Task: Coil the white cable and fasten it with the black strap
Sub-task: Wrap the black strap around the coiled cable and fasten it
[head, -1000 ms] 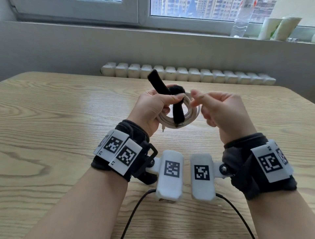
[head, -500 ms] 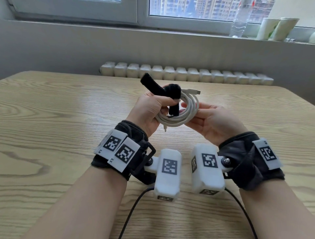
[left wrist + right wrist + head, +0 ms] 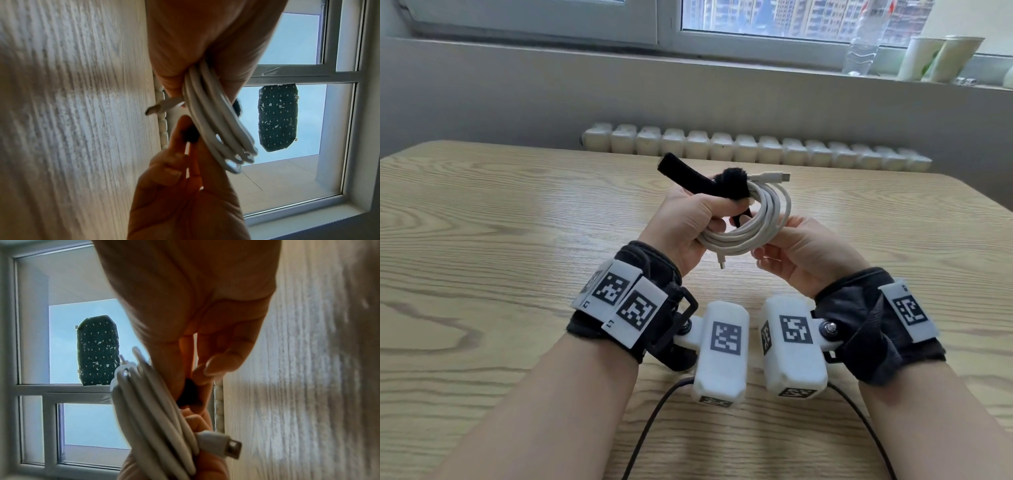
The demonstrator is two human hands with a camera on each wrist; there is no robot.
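Note:
The white cable (image 3: 756, 226) is a coil of several loops held above the wooden table (image 3: 517, 240). My left hand (image 3: 698, 219) grips the coil's left side, thumb across the black strap (image 3: 729, 181). The strap wraps over the loops there, and its free end (image 3: 674, 166) sticks up to the left. One plug (image 3: 774, 177) points right at the top; another (image 3: 721, 263) hangs below. My right hand (image 3: 801, 253) lies palm up under the coil's right side. In the wrist views its fingers (image 3: 205, 369) pinch the strap's lower end (image 3: 189, 392) beside the cable (image 3: 211, 121).
A white radiator (image 3: 756, 147) runs behind the table's far edge. A plastic bottle (image 3: 863, 44) and paper cups (image 3: 941, 58) stand on the windowsill at the back right. Black leads (image 3: 654, 421) from the wrist cameras trail over the near table.
My right hand has turned palm up and dropped from the top of the coil to beneath it. The coil has tilted flatter and the strap's free end leans further left.

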